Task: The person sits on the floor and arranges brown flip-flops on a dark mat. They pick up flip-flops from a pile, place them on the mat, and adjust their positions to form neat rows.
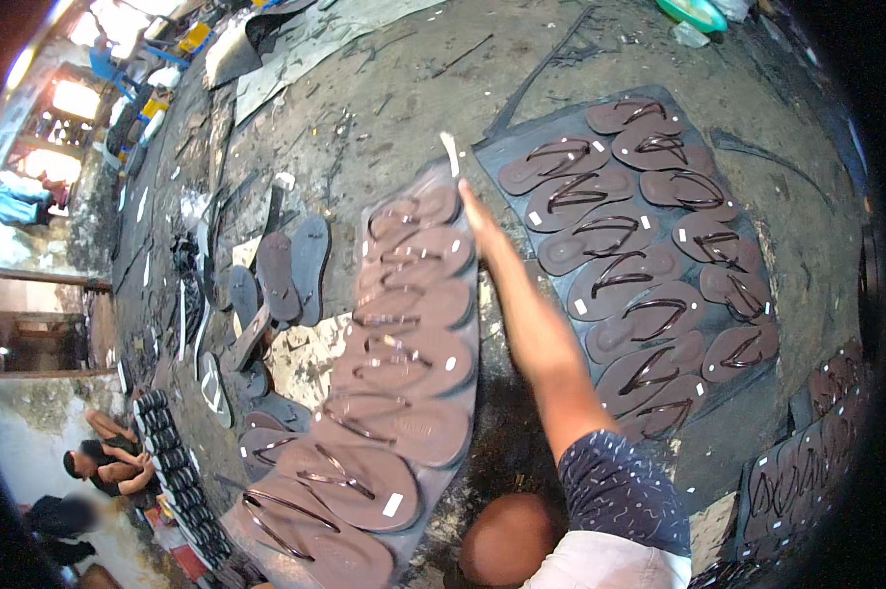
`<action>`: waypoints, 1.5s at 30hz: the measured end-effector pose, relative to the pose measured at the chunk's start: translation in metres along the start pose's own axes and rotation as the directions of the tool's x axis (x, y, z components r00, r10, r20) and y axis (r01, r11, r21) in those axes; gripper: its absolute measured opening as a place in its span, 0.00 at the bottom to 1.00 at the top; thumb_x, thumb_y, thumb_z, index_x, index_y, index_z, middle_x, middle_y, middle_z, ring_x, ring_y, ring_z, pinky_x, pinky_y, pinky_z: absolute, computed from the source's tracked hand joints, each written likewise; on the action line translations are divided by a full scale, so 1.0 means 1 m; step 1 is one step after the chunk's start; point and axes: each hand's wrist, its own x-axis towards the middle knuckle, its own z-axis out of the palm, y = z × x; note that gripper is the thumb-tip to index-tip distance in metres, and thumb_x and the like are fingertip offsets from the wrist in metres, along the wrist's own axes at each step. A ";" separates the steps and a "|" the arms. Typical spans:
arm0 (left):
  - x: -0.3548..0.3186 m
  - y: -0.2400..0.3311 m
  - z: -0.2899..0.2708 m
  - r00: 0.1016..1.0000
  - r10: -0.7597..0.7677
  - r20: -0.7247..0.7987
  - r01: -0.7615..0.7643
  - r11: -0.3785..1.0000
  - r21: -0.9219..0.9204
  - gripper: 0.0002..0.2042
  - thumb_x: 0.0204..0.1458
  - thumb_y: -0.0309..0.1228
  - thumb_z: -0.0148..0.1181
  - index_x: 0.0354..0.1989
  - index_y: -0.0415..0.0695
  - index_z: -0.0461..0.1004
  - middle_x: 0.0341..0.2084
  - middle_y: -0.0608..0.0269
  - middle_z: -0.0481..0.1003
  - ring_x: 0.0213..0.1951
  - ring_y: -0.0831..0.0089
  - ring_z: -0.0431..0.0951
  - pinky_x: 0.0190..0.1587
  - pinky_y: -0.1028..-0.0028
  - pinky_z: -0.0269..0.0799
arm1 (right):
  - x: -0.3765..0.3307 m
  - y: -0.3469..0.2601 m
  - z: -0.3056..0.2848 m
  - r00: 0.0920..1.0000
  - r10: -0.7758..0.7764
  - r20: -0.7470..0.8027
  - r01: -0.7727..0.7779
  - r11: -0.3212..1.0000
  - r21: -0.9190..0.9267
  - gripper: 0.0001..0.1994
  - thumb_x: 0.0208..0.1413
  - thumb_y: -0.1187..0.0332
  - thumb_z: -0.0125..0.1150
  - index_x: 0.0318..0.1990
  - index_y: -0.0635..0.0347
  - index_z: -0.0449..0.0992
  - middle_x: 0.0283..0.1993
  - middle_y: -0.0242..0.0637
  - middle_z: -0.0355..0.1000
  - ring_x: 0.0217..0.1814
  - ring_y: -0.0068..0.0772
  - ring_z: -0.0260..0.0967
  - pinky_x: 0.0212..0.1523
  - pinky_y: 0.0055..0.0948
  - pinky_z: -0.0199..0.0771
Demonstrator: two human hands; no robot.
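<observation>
A long grey sheet (470, 383) is tilted up in front of me, carrying a row of brown flip-flops (414, 353) with dark glossy straps and small white stickers. My right arm reaches forward along its right side. At its far right corner, my right hand (472, 206) is closed on the edge, slightly blurred, with the fingers mostly hidden. A thin white strip (450, 152) shows just beyond that hand; I cannot tell whether it is touched. My left hand is not in view.
To the right, another dark sheet (531, 201) on the floor bears several brown flip-flops. More stand stacked at the far right (796, 471). Loose grey and brown soles (278, 275) lie left. A person (114, 461) sits at the lower left beside a long row of dark footwear (173, 471).
</observation>
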 end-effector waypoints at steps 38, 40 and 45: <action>0.171 -0.046 0.428 0.473 0.355 0.806 -0.102 0.931 -0.350 0.22 0.57 0.43 0.67 0.51 0.41 0.70 0.38 0.64 0.77 0.32 0.68 0.79 0.31 0.70 0.74 | -0.612 -0.039 -0.151 0.392 -0.297 -0.871 0.256 0.944 -0.207 0.21 0.66 0.71 0.54 0.62 0.57 0.56 0.50 0.38 0.67 0.40 0.27 0.70 0.36 0.29 0.81; 0.162 -0.026 0.384 0.534 0.360 0.765 -0.170 0.932 -0.320 0.20 0.59 0.42 0.65 0.52 0.41 0.70 0.43 0.62 0.78 0.36 0.69 0.80 0.35 0.68 0.76 | -0.572 -0.042 -0.156 0.472 -0.241 -0.848 0.332 0.940 -0.083 0.20 0.65 0.71 0.54 0.61 0.58 0.58 0.49 0.36 0.66 0.41 0.26 0.69 0.36 0.30 0.80; 0.234 -0.025 0.257 0.667 0.379 0.641 0.201 0.737 -0.645 0.26 0.60 0.52 0.60 0.54 0.40 0.73 0.49 0.56 0.78 0.51 0.64 0.77 0.51 0.63 0.75 | -0.511 -0.001 -0.116 0.590 -0.260 -0.765 0.302 0.949 -0.090 0.22 0.62 0.69 0.54 0.63 0.53 0.61 0.55 0.35 0.65 0.49 0.25 0.65 0.42 0.34 0.75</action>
